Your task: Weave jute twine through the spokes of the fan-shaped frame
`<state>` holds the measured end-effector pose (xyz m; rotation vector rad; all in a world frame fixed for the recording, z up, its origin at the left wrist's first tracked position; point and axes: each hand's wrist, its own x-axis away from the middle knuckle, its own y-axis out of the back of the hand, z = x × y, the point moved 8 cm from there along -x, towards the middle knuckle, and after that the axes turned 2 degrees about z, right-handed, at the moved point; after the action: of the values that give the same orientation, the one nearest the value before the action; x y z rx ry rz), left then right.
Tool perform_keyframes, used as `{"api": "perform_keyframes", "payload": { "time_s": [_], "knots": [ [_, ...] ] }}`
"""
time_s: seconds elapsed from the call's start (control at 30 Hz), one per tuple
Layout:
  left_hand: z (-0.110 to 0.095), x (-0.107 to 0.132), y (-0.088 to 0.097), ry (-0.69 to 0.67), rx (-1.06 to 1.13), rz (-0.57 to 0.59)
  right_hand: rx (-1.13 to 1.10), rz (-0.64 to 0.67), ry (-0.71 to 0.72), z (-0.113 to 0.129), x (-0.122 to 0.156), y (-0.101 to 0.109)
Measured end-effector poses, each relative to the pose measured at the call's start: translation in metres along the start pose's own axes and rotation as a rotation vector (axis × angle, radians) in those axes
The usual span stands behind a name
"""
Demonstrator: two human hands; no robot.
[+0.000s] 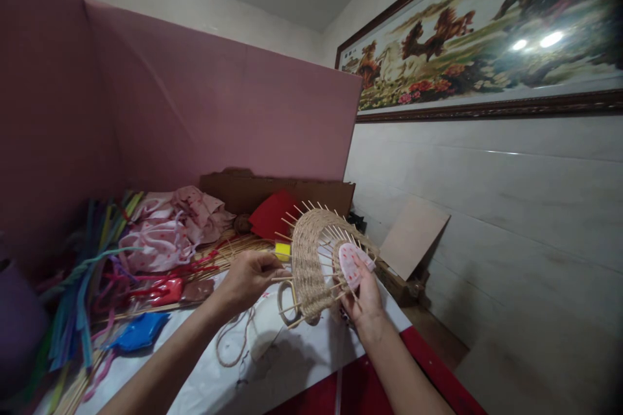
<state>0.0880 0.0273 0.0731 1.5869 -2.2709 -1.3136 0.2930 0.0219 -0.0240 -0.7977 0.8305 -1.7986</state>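
Note:
I hold a small woven twine basket (311, 259) on its side above the table, thin wooden sticks jutting from its rim. My right hand (363, 295) grips its base, fingers over a pink dotted oval plate (353, 264) set in the bottom. My left hand (248, 279) is closed at the rim on the left, pinching a stick or the twine; which one I cannot make out. Loose twine (233, 340) trails from the basket down onto the white tabletop (292, 369).
Pink dotted cloth (165, 233), coloured strips (82, 285), red scissors (165, 288), a blue piece (139, 331) and a bundle of sticks lie left. A yellow block (283, 250), red felt (272, 214) and a cardboard box (292, 191) sit behind. A pink screen (195, 104) backs the table.

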Motion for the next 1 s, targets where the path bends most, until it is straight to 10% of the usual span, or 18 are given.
{"api": "perform_keyframes", "payload": {
  "time_s": [1.0],
  "knots": [
    [0.016,-0.002,0.017,0.029,-0.136,-0.043,0.024,-0.002,-0.081,-0.009,-0.002,0.002]
  ]
}}
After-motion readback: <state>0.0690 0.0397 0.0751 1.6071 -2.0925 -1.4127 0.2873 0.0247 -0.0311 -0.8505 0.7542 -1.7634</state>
